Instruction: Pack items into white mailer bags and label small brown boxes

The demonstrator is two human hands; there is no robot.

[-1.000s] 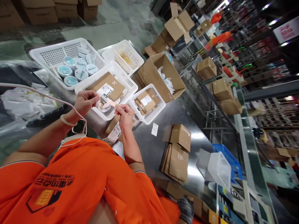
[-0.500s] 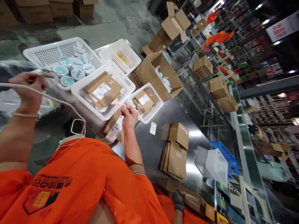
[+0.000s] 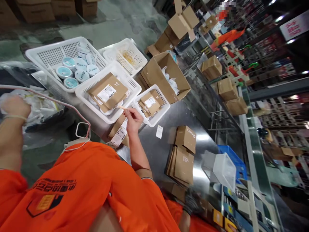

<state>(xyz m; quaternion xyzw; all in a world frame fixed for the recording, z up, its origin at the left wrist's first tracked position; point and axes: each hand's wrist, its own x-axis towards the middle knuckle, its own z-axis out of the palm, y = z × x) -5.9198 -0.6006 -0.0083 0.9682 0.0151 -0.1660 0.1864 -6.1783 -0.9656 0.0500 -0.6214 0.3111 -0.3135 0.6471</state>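
two fingers of the right hand (image 3: 132,120) pinch a thin pale strip (image 3: 121,107) just above a white basket (image 3: 93,111).

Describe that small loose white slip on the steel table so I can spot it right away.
On the steel table, find the small white basket of brown mailers, just past the right hand. Below that basket's near corner, before the stacked mailers, lies the slip. It stands out as the only small white paper lying loose on bare steel, not stuck to a mailer.
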